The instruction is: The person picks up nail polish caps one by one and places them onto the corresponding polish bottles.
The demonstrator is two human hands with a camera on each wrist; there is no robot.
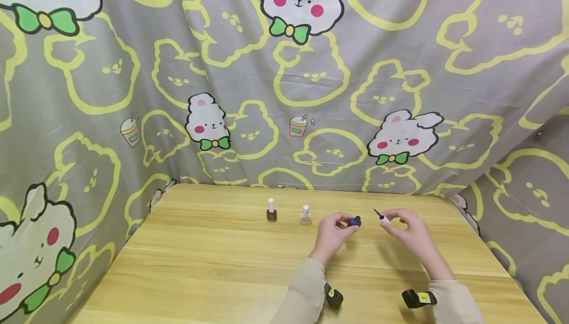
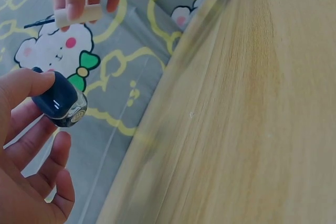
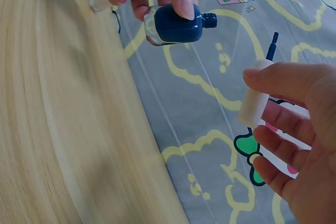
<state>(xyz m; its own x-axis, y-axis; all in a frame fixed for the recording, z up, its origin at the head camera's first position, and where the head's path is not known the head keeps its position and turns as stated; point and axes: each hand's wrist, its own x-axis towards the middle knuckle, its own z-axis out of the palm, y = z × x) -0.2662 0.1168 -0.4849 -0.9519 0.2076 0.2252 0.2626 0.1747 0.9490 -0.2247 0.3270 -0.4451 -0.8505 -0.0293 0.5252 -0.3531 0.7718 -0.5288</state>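
Note:
My left hand (image 1: 334, 235) pinches a small dark blue nail polish bottle (image 3: 178, 24) between thumb and fingers, above the table. The bottle is uncapped and tilted, its threaded neck pointing toward the right hand in the right wrist view. In my right hand (image 1: 410, 230) is the white cap (image 3: 255, 98), gripped between thumb and fingers. A thin brush (image 3: 272, 46) coated in dark blue sticks out of the cap. Bottle and brush are apart, with a gap between the two hands.
On the wooden table (image 1: 213, 260), left of the hands, stand a dark nail polish bottle (image 1: 271, 214) and a clear one (image 1: 305, 217), both with white caps. A grey patterned curtain (image 1: 249, 82) hangs behind the table's far edge.

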